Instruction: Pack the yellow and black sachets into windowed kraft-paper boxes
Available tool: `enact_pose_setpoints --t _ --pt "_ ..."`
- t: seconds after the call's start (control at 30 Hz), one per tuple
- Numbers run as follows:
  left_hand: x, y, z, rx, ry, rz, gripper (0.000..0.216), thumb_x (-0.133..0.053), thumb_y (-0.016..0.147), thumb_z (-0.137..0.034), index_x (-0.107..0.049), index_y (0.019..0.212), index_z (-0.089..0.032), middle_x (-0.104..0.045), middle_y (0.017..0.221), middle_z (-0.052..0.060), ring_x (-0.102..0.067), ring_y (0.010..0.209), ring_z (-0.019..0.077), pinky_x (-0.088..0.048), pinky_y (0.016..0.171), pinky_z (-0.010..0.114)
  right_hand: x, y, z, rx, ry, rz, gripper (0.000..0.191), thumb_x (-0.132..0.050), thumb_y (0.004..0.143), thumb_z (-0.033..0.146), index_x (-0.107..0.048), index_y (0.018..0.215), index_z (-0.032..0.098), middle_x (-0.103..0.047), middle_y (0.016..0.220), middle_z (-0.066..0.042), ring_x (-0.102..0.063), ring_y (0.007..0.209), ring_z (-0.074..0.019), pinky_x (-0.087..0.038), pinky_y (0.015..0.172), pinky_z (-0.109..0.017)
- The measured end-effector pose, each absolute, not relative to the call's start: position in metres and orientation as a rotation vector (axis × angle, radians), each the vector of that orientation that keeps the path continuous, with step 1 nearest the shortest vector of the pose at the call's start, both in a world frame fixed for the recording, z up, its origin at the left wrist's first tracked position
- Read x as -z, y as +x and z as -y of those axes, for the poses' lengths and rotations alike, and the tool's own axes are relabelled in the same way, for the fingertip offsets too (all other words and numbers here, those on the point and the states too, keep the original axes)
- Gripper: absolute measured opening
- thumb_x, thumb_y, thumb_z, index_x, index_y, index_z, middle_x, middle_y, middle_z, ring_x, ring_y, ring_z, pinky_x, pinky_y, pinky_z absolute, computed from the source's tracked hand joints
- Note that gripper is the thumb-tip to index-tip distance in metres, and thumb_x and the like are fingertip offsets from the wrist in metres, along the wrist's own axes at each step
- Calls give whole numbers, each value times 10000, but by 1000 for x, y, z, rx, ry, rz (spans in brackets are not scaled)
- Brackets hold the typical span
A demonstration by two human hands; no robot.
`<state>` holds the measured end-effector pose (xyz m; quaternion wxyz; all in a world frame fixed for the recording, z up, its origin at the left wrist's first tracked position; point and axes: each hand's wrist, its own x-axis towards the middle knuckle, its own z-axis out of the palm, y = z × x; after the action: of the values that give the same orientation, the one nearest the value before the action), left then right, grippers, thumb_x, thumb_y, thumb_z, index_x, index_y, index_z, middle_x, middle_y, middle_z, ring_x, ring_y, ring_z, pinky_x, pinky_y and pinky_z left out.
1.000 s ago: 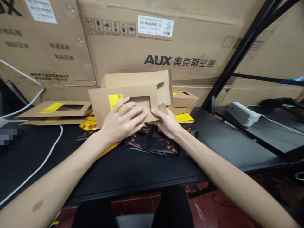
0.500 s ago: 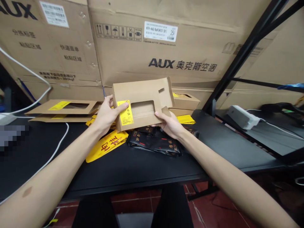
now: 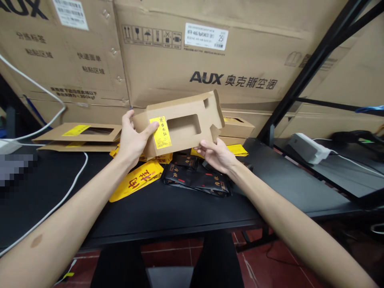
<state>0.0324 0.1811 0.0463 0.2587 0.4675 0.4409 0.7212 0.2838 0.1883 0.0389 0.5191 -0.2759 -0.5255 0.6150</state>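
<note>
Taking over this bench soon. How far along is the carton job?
Looks done: two windowed cartons at far left already show yellow labels. In hand: a labelled carton, gripped by the left hand, with the right hand just beneath it. Left: black packets and a yellow sleeve lie loose on the desk.

Tilted kraft-paper window carton (image 3: 189, 142)

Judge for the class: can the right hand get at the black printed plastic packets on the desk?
Probably yes. The right hand sits just above the black packets with nothing between them. It seems to steady the brown cardboard carton, though, so the left hand may need to take it first.
</note>
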Motion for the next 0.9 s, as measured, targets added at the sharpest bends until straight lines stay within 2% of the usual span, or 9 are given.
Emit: enact_pose_setpoints --t 0.1,0.17,0.37,0.57,0.73,0.9 --pt "-47 35 -180 -1936 1225 -1114 714 -891 685 -340 -519 1288 -250 -662 1450 163 -614 1408 337 -510 1186 515 -38 281 -186 -1480 -667 1291 493 -976 589 277 -721 1008 227 -786 1019 -24 -721 902 -162 -640 883 -314" --pt "-47 38 -178 -1868 1222 -1048 618 -880 710 -358 -546 1216 -236 -703 1374 158 -658 1347 334 -538 1155 513 -37 280 -185 -1486 -658 1298 510 -982 585 280 -723 1023 240 -793 1062 -25 -737 946 -180 -647 905 -345" --pt "-49 47 -170 -1741 1277 -1030 502 -847 782 -398 -546 1149 -235 -731 1304 127 -688 1285 300 -551 1134 500 -33 281 -186 -1509 -644 1376 564 -994 603 490 -711 1006 216 -797 1007 -63 -763 872 -198 -655 829 -358" --pt "-52 49 -166 -1723 1267 -1066 437 -831 795 -406 -549 1077 -226 -736 1251 113 -687 1244 281 -547 1106 474 -37 281 -186 -1467 -636 1319 633 -995 610 544 -637 1033 238 -774 979 -29 -742 765 -162 -656 718 -316" --pt "-50 51 -165 -1620 1262 -1135 412 -820 797 -442 -566 1042 -230 -733 1194 89 -693 1178 284 -607 936 427 -37 281 -187 -1505 -588 1319 623 -989 648 528 -638 1076 242 -784 1047 -33 -750 819 -160 -670 785 -327" --pt "-50 56 -162 -1570 1205 -1137 392 -809 813 -425 -563 1049 -231 -743 1171 83 -723 1078 258 -615 789 353 -32 282 -190 -1533 -557 1338 682 -1008 609 540 -640 1109 255 -788 1058 -36 -763 871 -191 -666 810 -359"
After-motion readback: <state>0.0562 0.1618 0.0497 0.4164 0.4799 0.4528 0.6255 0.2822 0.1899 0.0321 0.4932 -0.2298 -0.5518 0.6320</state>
